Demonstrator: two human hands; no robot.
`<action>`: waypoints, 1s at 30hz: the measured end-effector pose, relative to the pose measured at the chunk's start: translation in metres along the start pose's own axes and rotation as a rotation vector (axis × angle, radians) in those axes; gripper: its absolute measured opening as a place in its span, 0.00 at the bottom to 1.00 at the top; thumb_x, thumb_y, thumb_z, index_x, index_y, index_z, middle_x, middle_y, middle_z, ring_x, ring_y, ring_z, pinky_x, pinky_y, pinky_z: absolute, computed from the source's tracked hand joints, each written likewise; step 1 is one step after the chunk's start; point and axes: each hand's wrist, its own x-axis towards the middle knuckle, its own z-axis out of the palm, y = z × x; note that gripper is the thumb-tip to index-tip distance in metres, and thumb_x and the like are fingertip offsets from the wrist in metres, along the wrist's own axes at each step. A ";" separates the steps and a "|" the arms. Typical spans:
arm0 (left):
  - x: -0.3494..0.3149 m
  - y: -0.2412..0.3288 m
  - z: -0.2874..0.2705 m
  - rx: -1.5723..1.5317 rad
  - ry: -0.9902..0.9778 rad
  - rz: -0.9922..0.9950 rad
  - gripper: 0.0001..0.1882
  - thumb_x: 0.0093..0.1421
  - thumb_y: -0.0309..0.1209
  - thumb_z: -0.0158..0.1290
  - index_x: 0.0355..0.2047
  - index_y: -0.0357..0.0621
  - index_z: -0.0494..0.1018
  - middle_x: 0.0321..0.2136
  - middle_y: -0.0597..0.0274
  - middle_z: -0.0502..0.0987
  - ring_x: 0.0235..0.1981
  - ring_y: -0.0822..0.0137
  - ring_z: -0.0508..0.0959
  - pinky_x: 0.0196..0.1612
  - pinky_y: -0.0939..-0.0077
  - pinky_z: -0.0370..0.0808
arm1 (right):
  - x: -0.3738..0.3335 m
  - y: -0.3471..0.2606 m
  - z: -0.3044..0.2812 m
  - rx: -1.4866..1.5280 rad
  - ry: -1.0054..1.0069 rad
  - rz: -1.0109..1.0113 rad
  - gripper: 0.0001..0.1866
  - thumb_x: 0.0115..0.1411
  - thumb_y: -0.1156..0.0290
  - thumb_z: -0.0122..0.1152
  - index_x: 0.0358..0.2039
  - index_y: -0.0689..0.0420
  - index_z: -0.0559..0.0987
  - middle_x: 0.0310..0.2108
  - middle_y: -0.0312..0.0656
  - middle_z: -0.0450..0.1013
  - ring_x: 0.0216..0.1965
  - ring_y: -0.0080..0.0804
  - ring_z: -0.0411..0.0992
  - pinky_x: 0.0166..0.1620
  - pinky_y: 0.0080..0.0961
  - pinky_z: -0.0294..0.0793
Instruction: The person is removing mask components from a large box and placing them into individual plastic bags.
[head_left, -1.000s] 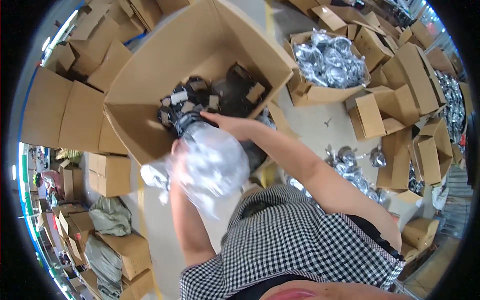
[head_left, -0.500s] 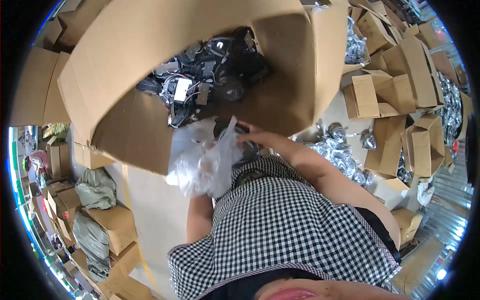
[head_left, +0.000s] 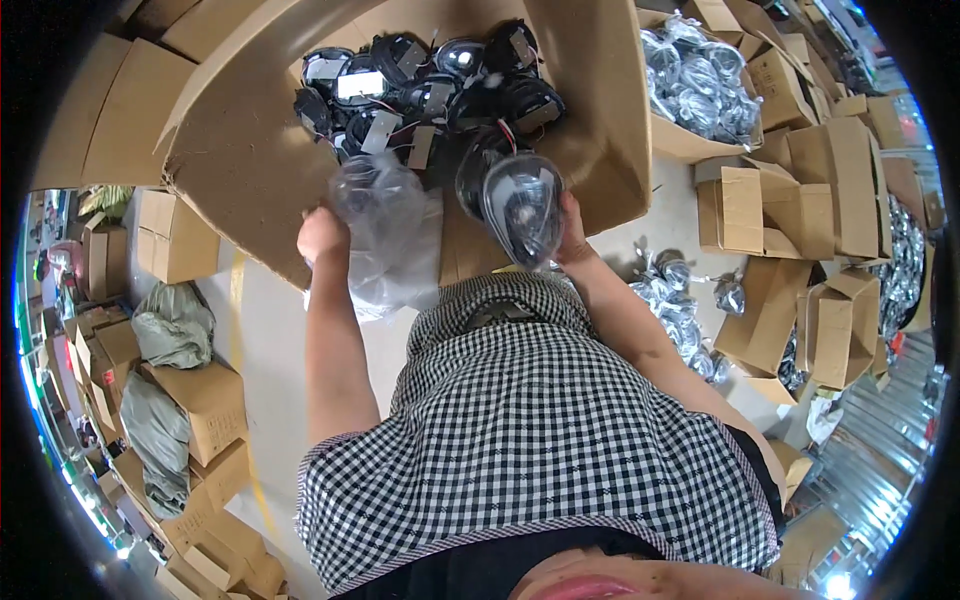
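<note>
Bunched and closed, my left hand (head_left: pixel 323 236) holds a clear plastic bag (head_left: pixel 392 235) over the near edge of a large cardboard box (head_left: pixel 228 170). My right hand (head_left: pixel 571 232) grips a black unit with a clear rounded front, lamp-like in look (head_left: pixel 525 212). Red and white wires run from its far end. The fingers of that hand are partly hidden behind the unit. Inside the box lies a pile of similar black units (head_left: pixel 440 85), several with grey or white flat tabs and thin wires. Whether the bag holds anything is unclear.
A box of bagged units (head_left: pixel 700 85) stands at the far right. More bagged units (head_left: pixel 675 300) lie on the floor to the right. Open cartons (head_left: pixel 790 190) crowd that side. On the left are a small carton (head_left: pixel 177 237) and grey-green sacks (head_left: pixel 172 325).
My hands have moved apart: the left has gone left with the bag, and the right now shows a black unit beside it. The large box sits farther back and its pile is more visible.
</note>
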 end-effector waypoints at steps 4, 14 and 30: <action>-0.002 0.050 -0.024 -0.037 -0.122 0.334 0.15 0.57 0.29 0.46 0.45 0.46 0.73 0.42 0.53 0.76 0.39 0.56 0.79 0.39 0.66 0.76 | 0.017 0.007 0.010 -0.543 -0.106 0.089 0.47 0.48 0.45 0.60 0.62 0.58 0.56 0.58 0.47 0.61 0.58 0.39 0.62 0.59 0.33 0.61; -0.039 0.008 -0.044 -1.224 -0.700 0.219 0.22 0.56 0.24 0.51 0.53 0.49 0.70 0.46 0.64 0.75 0.48 0.72 0.72 0.46 0.80 0.69 | 0.065 0.031 0.016 -0.496 0.318 0.516 0.54 0.49 0.57 0.66 0.66 0.54 0.40 0.57 0.42 0.61 0.57 0.34 0.60 0.57 0.30 0.63; -0.146 0.027 -0.009 -1.487 0.191 0.217 0.13 0.54 0.17 0.50 0.40 0.41 0.73 0.28 0.57 0.72 0.28 0.55 0.73 0.34 0.68 0.72 | 0.091 0.019 0.030 -0.625 0.546 -0.418 0.43 0.54 0.61 0.63 0.63 0.65 0.50 0.60 0.51 0.56 0.61 0.38 0.55 0.60 0.33 0.54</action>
